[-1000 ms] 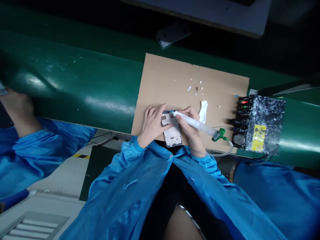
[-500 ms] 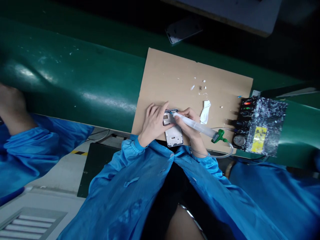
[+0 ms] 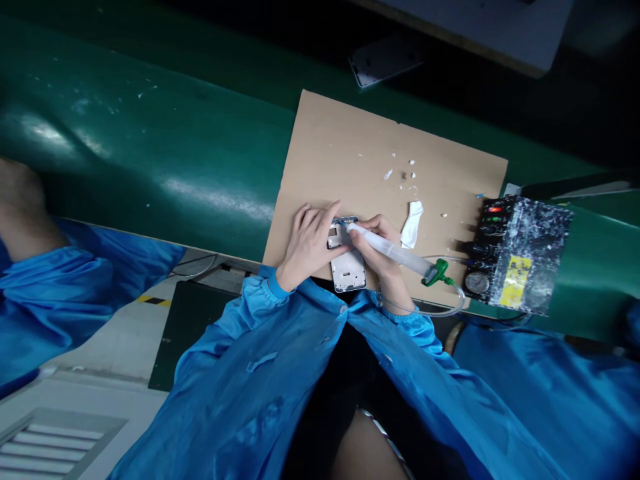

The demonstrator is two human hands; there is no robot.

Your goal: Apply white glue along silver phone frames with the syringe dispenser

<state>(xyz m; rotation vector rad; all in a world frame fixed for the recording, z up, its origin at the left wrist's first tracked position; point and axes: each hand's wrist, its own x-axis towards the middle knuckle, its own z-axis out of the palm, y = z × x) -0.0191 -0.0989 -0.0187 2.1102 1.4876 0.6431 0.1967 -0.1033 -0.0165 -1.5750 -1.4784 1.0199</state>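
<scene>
A silver phone frame (image 3: 347, 268) lies on a brown cardboard sheet (image 3: 350, 153) at the near edge of the green belt. My left hand (image 3: 306, 244) rests on the frame's left side, fingers pressed down on it. My right hand (image 3: 379, 253) grips a clear glue syringe (image 3: 395, 252) like a pen. The syringe's tip touches the top edge of the frame. A green fitting (image 3: 436, 272) at the syringe's back end joins a clear hose (image 3: 445, 305).
A black dispenser box (image 3: 520, 253) with lights, a gauge and a yellow label stands at the right of the cardboard. A crumpled white wipe (image 3: 412, 223) and glue specks lie on the cardboard. Another phone part (image 3: 385, 61) lies on the belt beyond. Other people's blue sleeves (image 3: 75, 293) flank me.
The syringe tip has shifted slightly along the frame's top edge. My view has drifted, so the cardboard sits a little further right. The person on the left has drawn their arm back.
</scene>
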